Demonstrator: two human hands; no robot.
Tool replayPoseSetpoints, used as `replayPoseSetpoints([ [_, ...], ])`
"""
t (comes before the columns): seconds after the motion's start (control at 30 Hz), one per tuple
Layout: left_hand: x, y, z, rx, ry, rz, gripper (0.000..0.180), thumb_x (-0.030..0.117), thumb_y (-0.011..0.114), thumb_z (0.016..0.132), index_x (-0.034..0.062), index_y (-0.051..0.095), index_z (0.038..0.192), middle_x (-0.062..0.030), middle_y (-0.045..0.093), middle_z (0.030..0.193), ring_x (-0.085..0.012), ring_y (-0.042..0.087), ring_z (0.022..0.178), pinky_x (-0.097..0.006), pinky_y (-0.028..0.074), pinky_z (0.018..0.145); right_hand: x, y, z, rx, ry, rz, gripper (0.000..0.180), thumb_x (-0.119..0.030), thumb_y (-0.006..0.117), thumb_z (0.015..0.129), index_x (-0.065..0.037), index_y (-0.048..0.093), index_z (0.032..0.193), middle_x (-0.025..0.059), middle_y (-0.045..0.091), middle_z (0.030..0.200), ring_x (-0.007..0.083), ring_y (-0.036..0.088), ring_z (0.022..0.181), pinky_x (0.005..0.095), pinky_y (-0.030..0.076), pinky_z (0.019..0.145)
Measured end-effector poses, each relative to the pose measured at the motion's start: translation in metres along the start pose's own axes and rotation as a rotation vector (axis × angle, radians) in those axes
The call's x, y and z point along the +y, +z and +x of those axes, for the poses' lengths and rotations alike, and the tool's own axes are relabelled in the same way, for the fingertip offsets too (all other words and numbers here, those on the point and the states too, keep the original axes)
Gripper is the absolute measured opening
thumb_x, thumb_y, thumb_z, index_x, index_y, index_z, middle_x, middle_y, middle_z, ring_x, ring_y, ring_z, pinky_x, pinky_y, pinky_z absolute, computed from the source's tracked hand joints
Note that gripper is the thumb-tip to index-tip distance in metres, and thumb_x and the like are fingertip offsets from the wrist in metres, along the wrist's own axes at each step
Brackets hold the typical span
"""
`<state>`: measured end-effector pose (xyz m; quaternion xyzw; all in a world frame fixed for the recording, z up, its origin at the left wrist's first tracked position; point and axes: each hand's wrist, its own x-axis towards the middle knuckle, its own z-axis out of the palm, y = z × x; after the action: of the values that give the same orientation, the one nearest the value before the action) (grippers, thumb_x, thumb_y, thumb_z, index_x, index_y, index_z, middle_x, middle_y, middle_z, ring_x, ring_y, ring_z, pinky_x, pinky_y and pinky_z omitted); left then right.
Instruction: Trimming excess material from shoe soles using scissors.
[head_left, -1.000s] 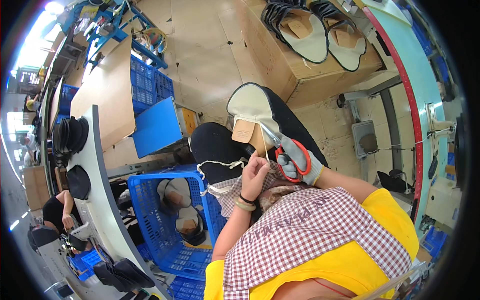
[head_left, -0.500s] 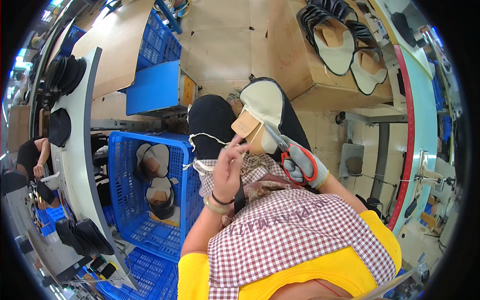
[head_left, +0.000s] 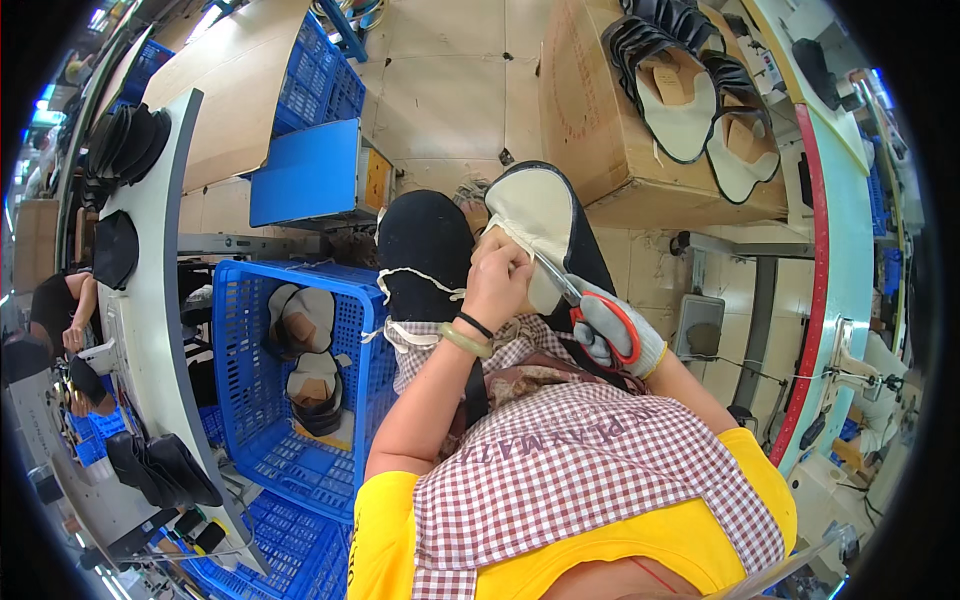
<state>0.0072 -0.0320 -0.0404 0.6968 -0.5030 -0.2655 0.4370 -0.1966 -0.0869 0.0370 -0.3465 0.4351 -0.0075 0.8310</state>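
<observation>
We're apparently trimming: our left hand (head_left: 498,279) is pinching the pale upper (head_left: 531,200), our right hand (head_left: 604,325) is gripping scissors (head_left: 567,289), fingers closed; cutting calls for clear fingertips.

Red-handled scissors (head_left: 571,290), cream black-edged piece (head_left: 533,208) on thigh
</observation>
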Motion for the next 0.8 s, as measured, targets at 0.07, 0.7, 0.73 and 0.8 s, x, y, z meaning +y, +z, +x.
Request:
replayPoseSetpoints([
  [0.07, 0.004, 0.002, -0.004, -0.024, -0.198, -0.110, 0.007, 0.006, 0.068, 0.072, 0.0012, 0.063, 0.075, -0.0115, 0.055, 0.074, -0.0251, 0.058, 0.069, -0.035, 0.047, 0.062, -0.005, 0.001, 0.002, -0.013, 0.033, 0.057, 0.053, -0.032, 0.049, 0.096, -0.020, 0.032, 0.145, -0.0039, 0.050, 0.071, 0.0020, 0.038, 0.046, 0.0157, 0.032, 0.041],
  [0.7, -0.002, 0.014, -0.013, -0.029, -0.305, -0.262, 0.009, 0.005, 0.070, 0.076, 0.0008, 0.063, 0.080, -0.0068, 0.056, 0.084, -0.0152, 0.057, 0.072, -0.028, 0.047, 0.065, -0.019, 0.005, 0.019, 0.026, 0.082, -0.094, 0.055, -0.040, 0.050, 0.096, -0.017, 0.034, 0.144, -0.0027, 0.053, 0.072, 0.0024, 0.037, 0.046, 0.0159, 0.031, 0.040],
  [0.73, -0.002, 0.014, -0.014, -0.045, -0.308, -0.298, 0.009, 0.004, 0.069, 0.075, 0.0015, 0.063, 0.080, -0.0073, 0.055, 0.086, -0.0164, 0.057, 0.076, -0.028, 0.047, 0.067, -0.021, 0.004, 0.019, 0.023, 0.078, -0.115, 0.055, -0.041, 0.050, 0.096, -0.017, 0.034, 0.143, -0.0029, 0.052, 0.072, 0.0025, 0.037, 0.046, 0.0161, 0.031, 0.040],
  [0.8, -0.002, 0.012, -0.014, -0.048, -0.315, -0.340, 0.009, 0.004, 0.069, 0.075, 0.0021, 0.063, 0.081, -0.0078, 0.055, 0.089, -0.0177, 0.057, 0.080, -0.029, 0.047, 0.070, -0.023, 0.001, 0.021, 0.015, 0.080, -0.150, 0.055, -0.041, 0.050, 0.096, -0.018, 0.035, 0.143, -0.0032, 0.052, 0.071, 0.0026, 0.038, 0.046, 0.0163, 0.031, 0.039],
])
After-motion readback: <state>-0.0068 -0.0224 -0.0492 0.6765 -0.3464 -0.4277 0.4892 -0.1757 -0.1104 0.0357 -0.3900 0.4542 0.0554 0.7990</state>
